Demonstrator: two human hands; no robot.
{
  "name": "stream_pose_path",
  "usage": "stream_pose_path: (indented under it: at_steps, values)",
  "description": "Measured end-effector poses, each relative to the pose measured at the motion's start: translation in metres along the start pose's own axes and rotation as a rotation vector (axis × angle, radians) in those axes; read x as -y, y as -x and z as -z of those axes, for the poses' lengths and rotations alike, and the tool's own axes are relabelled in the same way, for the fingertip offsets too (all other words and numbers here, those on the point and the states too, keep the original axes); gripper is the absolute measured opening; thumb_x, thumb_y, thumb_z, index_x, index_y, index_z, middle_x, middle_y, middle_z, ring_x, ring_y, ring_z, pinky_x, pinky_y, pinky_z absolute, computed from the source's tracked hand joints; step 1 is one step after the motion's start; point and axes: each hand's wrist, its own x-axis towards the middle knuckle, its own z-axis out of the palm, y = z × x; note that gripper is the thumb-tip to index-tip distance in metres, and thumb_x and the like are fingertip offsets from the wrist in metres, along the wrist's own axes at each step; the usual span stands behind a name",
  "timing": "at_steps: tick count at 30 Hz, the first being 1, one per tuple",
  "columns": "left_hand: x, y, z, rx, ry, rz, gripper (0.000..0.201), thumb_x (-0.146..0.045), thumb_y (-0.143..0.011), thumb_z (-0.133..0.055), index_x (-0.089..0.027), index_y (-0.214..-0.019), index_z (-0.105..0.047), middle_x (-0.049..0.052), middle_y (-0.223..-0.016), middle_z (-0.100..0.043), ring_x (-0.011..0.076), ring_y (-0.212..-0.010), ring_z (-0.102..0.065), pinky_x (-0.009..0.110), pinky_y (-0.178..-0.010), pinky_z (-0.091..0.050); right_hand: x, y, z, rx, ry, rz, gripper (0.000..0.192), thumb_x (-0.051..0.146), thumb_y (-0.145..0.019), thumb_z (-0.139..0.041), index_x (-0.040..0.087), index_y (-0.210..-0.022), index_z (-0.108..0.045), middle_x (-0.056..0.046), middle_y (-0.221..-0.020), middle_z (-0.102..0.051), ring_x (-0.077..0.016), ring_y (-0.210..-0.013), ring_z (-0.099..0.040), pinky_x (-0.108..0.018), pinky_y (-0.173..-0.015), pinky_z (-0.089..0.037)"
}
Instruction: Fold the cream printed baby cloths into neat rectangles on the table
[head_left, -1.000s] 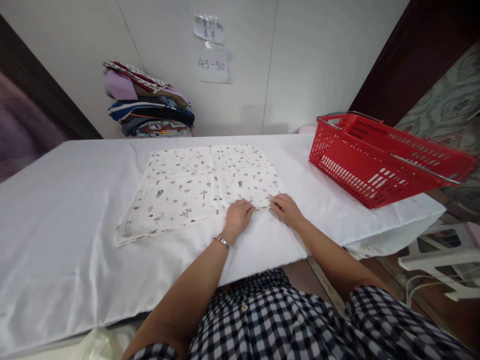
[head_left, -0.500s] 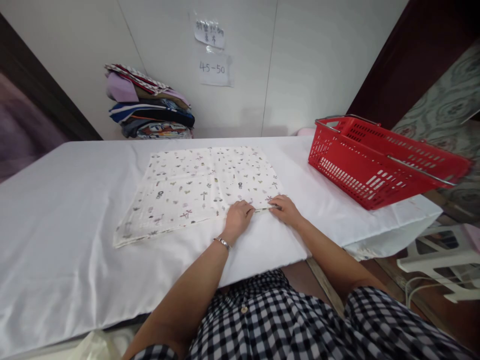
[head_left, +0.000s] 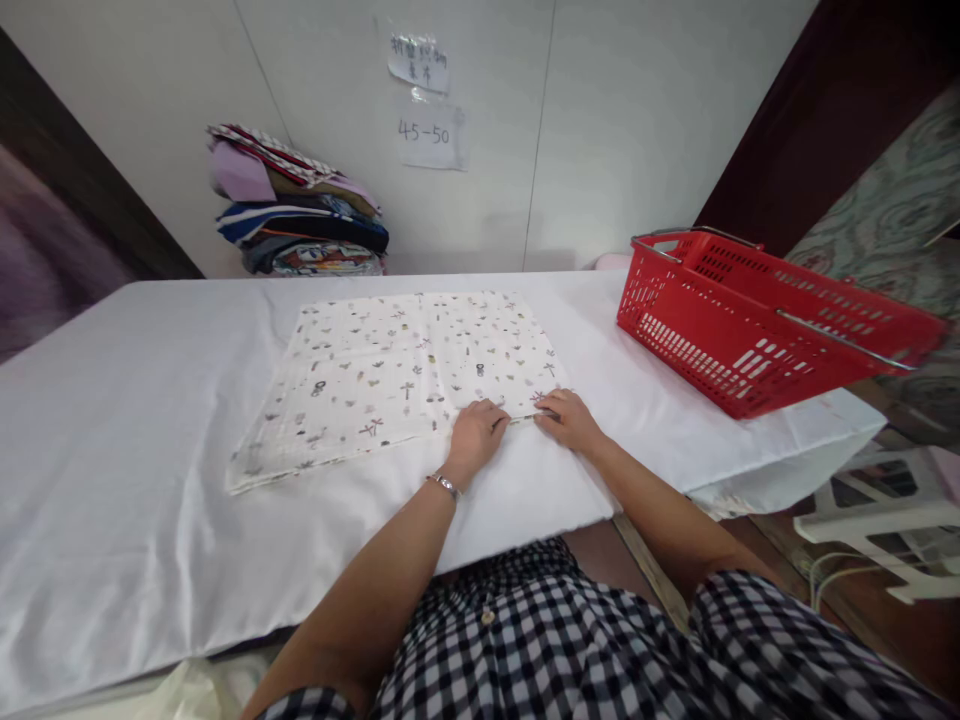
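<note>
A white cloth (head_left: 360, 385) printed with small plants and figures lies folded and flat on the white-covered table (head_left: 120, 400). Along its near edge, toward the right corner, my left hand (head_left: 478, 435) has its fingers closed on the layered hem. My right hand (head_left: 568, 420) pinches the same edge close to the right corner. Only a short stretch of the hem shows between the two hands. The fingertips are partly hidden by the backs of my hands.
A red plastic basket (head_left: 697, 335) with metal handles stands at the table's right end. Several folded fabrics form a stack (head_left: 304, 210) by the wall at the back left. A white plastic stool (head_left: 877, 515) is on the floor to the right. Paper signs (head_left: 433, 133) hang on the wall.
</note>
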Motion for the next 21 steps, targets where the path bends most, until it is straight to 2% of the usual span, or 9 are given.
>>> stream_pose_path:
  at_steps: [11, 21]
  values:
    - [-0.0024, -0.0003, 0.0024, 0.014, 0.013, 0.022, 0.019, -0.022, -0.088, -0.052, -0.022, -0.083, -0.069, 0.003, -0.087, -0.063, 0.0181, -0.084, -0.053, 0.033, -0.079, -0.040, -0.0017, -0.0010, -0.0017, -0.050, -0.030, 0.014, 0.017, 0.019, -0.081, -0.056, 0.022, -0.091, -0.070, -0.006, -0.090, -0.065, -0.0199, -0.085, -0.056, -0.035, -0.078, -0.042]
    - [0.0003, -0.0006, 0.0002, 0.002, 0.015, 0.002, 0.019, -0.022, -0.088, -0.052, -0.021, -0.082, -0.069, 0.003, -0.086, -0.063, 0.0179, -0.083, -0.052, 0.032, -0.078, -0.039, 0.0020, -0.0001, 0.0002, -0.079, -0.059, -0.010, 0.017, 0.020, -0.085, -0.052, 0.022, -0.091, -0.068, -0.006, -0.088, -0.064, -0.0196, -0.086, -0.055, -0.035, -0.079, -0.043]
